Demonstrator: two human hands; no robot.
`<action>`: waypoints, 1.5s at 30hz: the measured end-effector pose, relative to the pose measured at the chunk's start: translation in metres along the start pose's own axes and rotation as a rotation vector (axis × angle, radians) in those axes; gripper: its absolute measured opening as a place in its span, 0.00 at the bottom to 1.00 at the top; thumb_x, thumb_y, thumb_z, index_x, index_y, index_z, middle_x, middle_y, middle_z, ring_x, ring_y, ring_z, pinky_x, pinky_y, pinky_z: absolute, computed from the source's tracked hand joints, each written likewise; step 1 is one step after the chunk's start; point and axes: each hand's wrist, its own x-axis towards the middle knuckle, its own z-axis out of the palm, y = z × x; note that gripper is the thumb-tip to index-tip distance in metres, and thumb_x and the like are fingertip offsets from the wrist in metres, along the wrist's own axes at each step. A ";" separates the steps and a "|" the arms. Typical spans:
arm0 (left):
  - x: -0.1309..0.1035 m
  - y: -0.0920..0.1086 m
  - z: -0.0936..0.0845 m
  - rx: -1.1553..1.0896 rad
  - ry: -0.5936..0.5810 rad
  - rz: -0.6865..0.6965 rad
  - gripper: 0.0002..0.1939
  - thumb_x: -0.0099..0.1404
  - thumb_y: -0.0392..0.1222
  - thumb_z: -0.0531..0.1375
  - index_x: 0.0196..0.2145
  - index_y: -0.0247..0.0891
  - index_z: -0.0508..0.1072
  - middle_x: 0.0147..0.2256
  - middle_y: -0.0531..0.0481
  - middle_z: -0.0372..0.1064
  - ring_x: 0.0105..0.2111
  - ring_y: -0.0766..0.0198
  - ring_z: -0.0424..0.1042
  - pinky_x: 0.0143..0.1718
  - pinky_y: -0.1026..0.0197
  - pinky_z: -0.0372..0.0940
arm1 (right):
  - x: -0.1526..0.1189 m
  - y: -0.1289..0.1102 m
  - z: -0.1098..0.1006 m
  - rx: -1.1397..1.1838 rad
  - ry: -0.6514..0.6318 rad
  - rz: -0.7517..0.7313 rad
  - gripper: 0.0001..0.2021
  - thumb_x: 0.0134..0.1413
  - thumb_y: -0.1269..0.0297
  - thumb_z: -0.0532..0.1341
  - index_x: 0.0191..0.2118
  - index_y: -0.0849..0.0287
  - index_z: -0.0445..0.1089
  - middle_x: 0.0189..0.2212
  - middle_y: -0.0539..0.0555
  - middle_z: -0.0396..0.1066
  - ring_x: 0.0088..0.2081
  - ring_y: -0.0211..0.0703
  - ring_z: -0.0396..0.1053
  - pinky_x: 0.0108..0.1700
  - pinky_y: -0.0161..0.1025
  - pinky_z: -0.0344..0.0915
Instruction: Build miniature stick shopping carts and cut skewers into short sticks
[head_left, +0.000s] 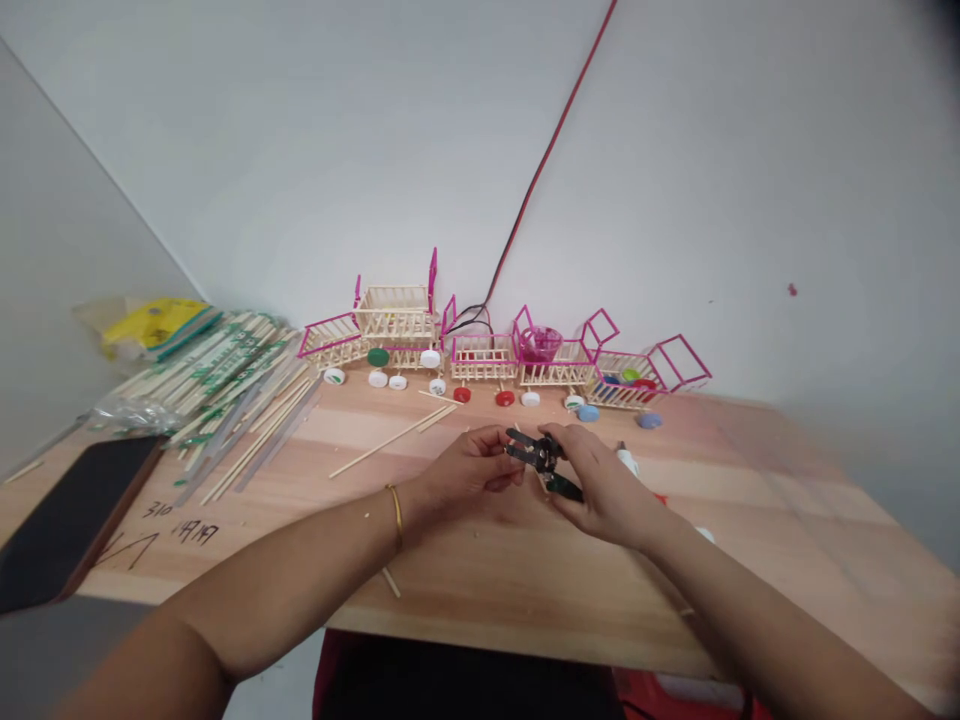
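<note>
My right hand [611, 485] grips a pair of wire strippers [538, 452] with dark jaws and a green handle. The jaws point left and look parted. Beside the jaw tips, the fingers of my left hand [480, 462] are pinched together; whatever is between them is too small to make out. A thin wooden stick [391, 441] lies on the table just behind my left hand, with shorter pieces by its far end. Another short stick [391, 582] rests under my left forearm.
Several small stick-built carts [484, 358] with bottle-cap wheels line the wall. At left lie packaged sticks [229, 362], loose sticks [259, 440], a yellow bag [161, 325] and a dark phone-like slab [75, 515]. A white-tipped bottle [628, 460] is behind my right hand. A red-black cable [551, 150] runs down the wall.
</note>
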 end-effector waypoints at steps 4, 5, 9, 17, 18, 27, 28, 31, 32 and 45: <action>0.001 0.001 -0.003 0.030 -0.003 0.015 0.19 0.51 0.49 0.69 0.28 0.34 0.64 0.21 0.55 0.66 0.17 0.77 0.54 0.20 0.68 0.44 | 0.002 -0.002 -0.001 -0.007 0.006 -0.011 0.33 0.47 0.69 0.61 0.60 0.60 0.49 0.49 0.65 0.64 0.50 0.58 0.62 0.49 0.54 0.63; 0.001 0.001 -0.004 0.033 -0.006 0.014 0.19 0.51 0.49 0.69 0.28 0.34 0.64 0.21 0.55 0.66 0.17 0.76 0.54 0.20 0.68 0.44 | 0.002 -0.003 -0.002 0.000 0.003 -0.007 0.34 0.47 0.69 0.60 0.60 0.59 0.49 0.49 0.65 0.64 0.50 0.58 0.63 0.49 0.54 0.63; 0.000 0.001 -0.003 0.024 -0.003 -0.023 0.19 0.51 0.50 0.69 0.27 0.34 0.65 0.21 0.55 0.66 0.18 0.75 0.56 0.21 0.68 0.45 | 0.001 -0.005 -0.002 0.026 -0.025 0.008 0.35 0.45 0.70 0.60 0.61 0.60 0.49 0.49 0.65 0.64 0.50 0.58 0.63 0.48 0.54 0.64; -0.002 0.002 -0.002 0.033 0.022 -0.055 0.21 0.49 0.52 0.69 0.28 0.35 0.65 0.21 0.55 0.65 0.19 0.75 0.57 0.21 0.68 0.44 | -0.002 0.003 0.010 0.061 0.009 -0.024 0.33 0.47 0.69 0.59 0.60 0.60 0.49 0.49 0.66 0.65 0.49 0.56 0.66 0.46 0.51 0.67; -0.002 0.002 -0.002 0.036 0.025 -0.048 0.21 0.49 0.52 0.69 0.28 0.35 0.65 0.21 0.55 0.64 0.19 0.74 0.57 0.21 0.68 0.45 | -0.002 0.004 0.012 0.057 0.021 -0.026 0.32 0.48 0.69 0.58 0.60 0.60 0.49 0.48 0.66 0.66 0.49 0.56 0.66 0.45 0.51 0.67; -0.001 0.004 0.000 0.128 0.050 0.002 0.22 0.49 0.55 0.68 0.29 0.35 0.65 0.20 0.57 0.62 0.18 0.75 0.54 0.21 0.68 0.47 | -0.001 0.006 0.015 0.068 0.013 0.015 0.31 0.49 0.68 0.60 0.59 0.60 0.50 0.47 0.65 0.66 0.47 0.55 0.67 0.45 0.51 0.68; -0.001 0.005 0.000 0.139 0.050 0.005 0.23 0.49 0.55 0.68 0.29 0.35 0.65 0.20 0.57 0.62 0.18 0.75 0.54 0.21 0.68 0.47 | 0.000 0.006 0.014 0.075 0.016 0.008 0.31 0.48 0.69 0.59 0.59 0.60 0.50 0.47 0.65 0.66 0.47 0.55 0.67 0.46 0.51 0.67; -0.002 0.006 -0.002 0.193 0.039 0.011 0.21 0.52 0.55 0.66 0.28 0.35 0.64 0.20 0.57 0.63 0.18 0.75 0.54 0.20 0.68 0.47 | 0.001 0.004 0.012 0.067 0.040 -0.019 0.33 0.47 0.69 0.60 0.60 0.59 0.49 0.47 0.64 0.65 0.48 0.56 0.66 0.47 0.53 0.65; -0.002 0.007 -0.002 0.209 0.032 0.009 0.21 0.53 0.55 0.66 0.27 0.35 0.64 0.20 0.57 0.63 0.17 0.76 0.53 0.20 0.68 0.46 | 0.002 0.003 0.012 0.063 0.042 -0.020 0.34 0.47 0.69 0.60 0.60 0.59 0.49 0.47 0.64 0.65 0.48 0.57 0.65 0.47 0.54 0.65; 0.001 0.005 -0.010 0.224 0.015 0.033 0.18 0.57 0.53 0.63 0.29 0.34 0.66 0.21 0.57 0.62 0.17 0.76 0.53 0.20 0.68 0.45 | 0.010 0.005 0.013 0.108 -0.031 0.023 0.29 0.46 0.68 0.59 0.56 0.63 0.53 0.46 0.66 0.66 0.45 0.54 0.67 0.46 0.51 0.66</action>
